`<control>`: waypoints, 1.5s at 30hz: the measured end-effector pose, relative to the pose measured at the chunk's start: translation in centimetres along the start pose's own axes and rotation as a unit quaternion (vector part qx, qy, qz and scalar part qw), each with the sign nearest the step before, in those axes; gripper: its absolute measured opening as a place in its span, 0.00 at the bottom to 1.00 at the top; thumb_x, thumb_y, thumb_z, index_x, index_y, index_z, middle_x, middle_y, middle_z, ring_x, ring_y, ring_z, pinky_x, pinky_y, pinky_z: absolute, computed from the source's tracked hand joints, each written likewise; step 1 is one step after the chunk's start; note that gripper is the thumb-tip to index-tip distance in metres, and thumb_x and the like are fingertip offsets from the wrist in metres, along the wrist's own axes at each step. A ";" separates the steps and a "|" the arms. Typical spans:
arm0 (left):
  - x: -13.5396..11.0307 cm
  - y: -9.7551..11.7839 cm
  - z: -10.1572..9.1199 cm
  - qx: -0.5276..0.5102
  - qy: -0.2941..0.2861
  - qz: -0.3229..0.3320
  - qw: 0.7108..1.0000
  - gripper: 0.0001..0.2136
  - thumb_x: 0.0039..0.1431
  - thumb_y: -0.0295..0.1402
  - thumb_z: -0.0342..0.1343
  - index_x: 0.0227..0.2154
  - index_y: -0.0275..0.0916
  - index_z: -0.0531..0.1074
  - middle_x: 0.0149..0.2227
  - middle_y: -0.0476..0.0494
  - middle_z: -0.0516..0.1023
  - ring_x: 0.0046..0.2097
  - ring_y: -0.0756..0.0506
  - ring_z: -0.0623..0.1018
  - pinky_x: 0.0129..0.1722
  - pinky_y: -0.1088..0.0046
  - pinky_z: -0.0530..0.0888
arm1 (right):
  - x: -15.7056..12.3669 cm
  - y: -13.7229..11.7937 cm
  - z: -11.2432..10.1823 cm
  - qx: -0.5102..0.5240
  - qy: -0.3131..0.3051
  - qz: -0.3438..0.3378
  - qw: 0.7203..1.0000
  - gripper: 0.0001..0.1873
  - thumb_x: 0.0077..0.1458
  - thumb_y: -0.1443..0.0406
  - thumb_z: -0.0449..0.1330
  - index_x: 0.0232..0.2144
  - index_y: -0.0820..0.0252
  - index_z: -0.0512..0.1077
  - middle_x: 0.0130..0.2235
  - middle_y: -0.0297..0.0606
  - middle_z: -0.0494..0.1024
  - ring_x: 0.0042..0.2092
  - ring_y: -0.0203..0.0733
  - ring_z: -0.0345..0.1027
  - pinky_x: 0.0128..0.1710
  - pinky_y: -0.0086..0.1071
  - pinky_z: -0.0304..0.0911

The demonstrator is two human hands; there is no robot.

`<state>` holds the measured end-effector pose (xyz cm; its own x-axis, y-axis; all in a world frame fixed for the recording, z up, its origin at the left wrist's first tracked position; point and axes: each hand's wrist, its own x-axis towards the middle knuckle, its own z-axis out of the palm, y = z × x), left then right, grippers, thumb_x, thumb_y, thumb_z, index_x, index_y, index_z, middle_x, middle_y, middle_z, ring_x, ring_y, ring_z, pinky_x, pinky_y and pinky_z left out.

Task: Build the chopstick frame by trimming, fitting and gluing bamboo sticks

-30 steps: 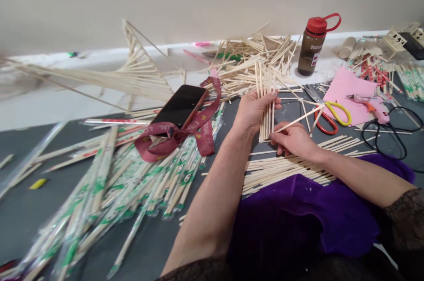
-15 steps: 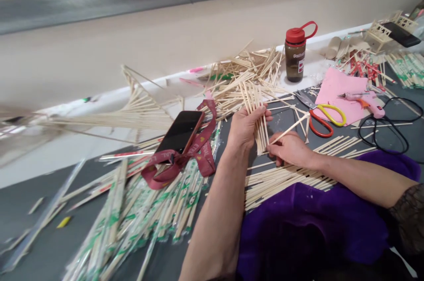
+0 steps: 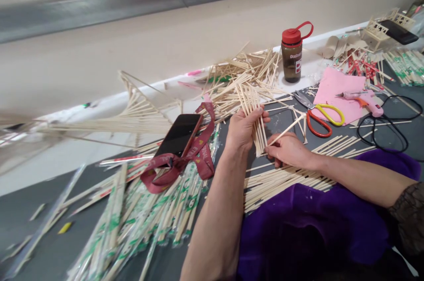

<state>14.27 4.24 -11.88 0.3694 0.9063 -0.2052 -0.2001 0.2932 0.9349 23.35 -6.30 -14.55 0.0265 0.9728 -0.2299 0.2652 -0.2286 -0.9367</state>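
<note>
My left hand (image 3: pixel 243 128) grips a flat panel of bamboo sticks (image 3: pixel 254 106) held upright above the dark table (image 3: pixel 49 250). My right hand (image 3: pixel 287 150) pinches one loose stick (image 3: pixel 285 130) and holds its end against the panel's lower edge. Under both hands lies a row of bare sticks (image 3: pixel 285 179), next to a purple cloth (image 3: pixel 318 223) on my lap.
Wrapped chopsticks (image 3: pixel 139 223) cover the left of the table, with a phone (image 3: pixel 179 134) on a maroon lanyard (image 3: pixel 175 164). A stick frame (image 3: pixel 132 113) and a loose stick pile (image 3: pixel 245 73) lie behind. Brown bottle (image 3: pixel 292 56), scissors (image 3: pixel 323 117), pink glue gun (image 3: pixel 366 100) and black cable (image 3: pixel 391 133) sit right.
The camera tilted up and shifted, so the wall rail came into sight. My hands stayed together; the panel leaned slightly left while the right hand kept the single stick at its base.
</note>
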 end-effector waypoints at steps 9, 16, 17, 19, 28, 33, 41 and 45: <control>0.0 0.0 -0.1 0.003 -0.001 0.004 1.000 0.12 0.38 0.32 0.66 0.29 0.33 0.75 0.22 0.49 0.78 0.22 0.51 0.76 0.20 0.81 0.70 | 0.1 -0.1 0.0 -0.003 0.007 0.003 1.000 0.05 0.53 0.68 0.55 0.27 0.62 0.68 0.22 0.30 0.71 0.17 0.30 0.68 0.15 0.21 0.60; 0.1 -0.1 -0.1 0.005 0.001 0.007 1.000 0.12 0.37 0.32 0.66 0.28 0.34 0.74 0.21 0.49 0.78 0.21 0.51 0.76 0.20 0.80 0.70 | 0.1 0.1 0.1 -0.007 0.009 -0.002 1.000 0.04 0.53 0.67 0.55 0.27 0.62 0.68 0.22 0.30 0.72 0.17 0.30 0.68 0.17 0.21 0.61; 0.1 -0.1 -0.1 0.005 0.002 0.008 1.000 0.12 0.37 0.32 0.66 0.28 0.34 0.74 0.21 0.49 0.78 0.21 0.51 0.76 0.20 0.80 0.70 | 0.1 0.1 0.1 -0.008 0.009 -0.004 1.000 0.05 0.53 0.67 0.55 0.27 0.63 0.68 0.22 0.31 0.72 0.17 0.30 0.68 0.17 0.21 0.61; 0.1 -0.1 -0.1 0.005 0.001 0.008 1.000 0.12 0.37 0.32 0.66 0.28 0.34 0.74 0.21 0.49 0.78 0.21 0.51 0.76 0.20 0.80 0.70 | 0.1 0.1 0.1 -0.008 0.009 -0.007 1.000 0.05 0.53 0.68 0.55 0.26 0.63 0.68 0.23 0.31 0.72 0.17 0.30 0.68 0.17 0.22 0.61; 0.1 0.0 0.2 0.007 0.003 0.000 1.000 0.10 0.42 0.30 0.66 0.28 0.34 0.74 0.20 0.50 0.77 0.21 0.52 0.75 0.19 0.81 0.70 | -0.1 -0.3 -0.2 -0.017 0.005 -0.002 1.000 0.06 0.54 0.69 0.55 0.27 0.64 0.69 0.23 0.31 0.73 0.17 0.28 0.67 0.17 0.20 0.60; 0.0 0.1 0.2 0.007 -0.001 0.012 1.000 0.09 0.43 0.31 0.66 0.28 0.34 0.74 0.21 0.50 0.77 0.21 0.52 0.76 0.20 0.81 0.69 | -0.1 -0.2 -0.2 -0.007 0.011 0.006 1.000 0.05 0.54 0.68 0.55 0.29 0.64 0.70 0.24 0.32 0.73 0.17 0.29 0.67 0.14 0.20 0.59; -0.1 0.2 0.4 0.009 -0.005 0.008 1.000 0.08 0.44 0.30 0.65 0.27 0.35 0.73 0.20 0.51 0.76 0.21 0.53 0.75 0.21 0.81 0.70 | -0.3 -0.6 -0.4 -0.010 0.019 0.022 1.000 0.04 0.54 0.68 0.56 0.30 0.64 0.70 0.24 0.33 0.74 0.17 0.28 0.67 0.13 0.18 0.59; 0.0 0.0 0.3 -0.005 -0.019 0.010 1.000 0.08 0.44 0.30 0.65 0.27 0.35 0.73 0.20 0.50 0.77 0.21 0.52 0.75 0.20 0.81 0.69 | -0.3 -0.5 -0.4 -0.013 0.019 0.012 1.000 0.04 0.54 0.69 0.56 0.29 0.64 0.70 0.24 0.33 0.74 0.18 0.29 0.68 0.13 0.18 0.58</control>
<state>14.53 4.15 -11.77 0.3995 0.9000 -0.1746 -0.2169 0.2778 0.9358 23.55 -6.45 -13.89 0.0690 0.9679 -0.2417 0.2889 -0.2513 -0.9238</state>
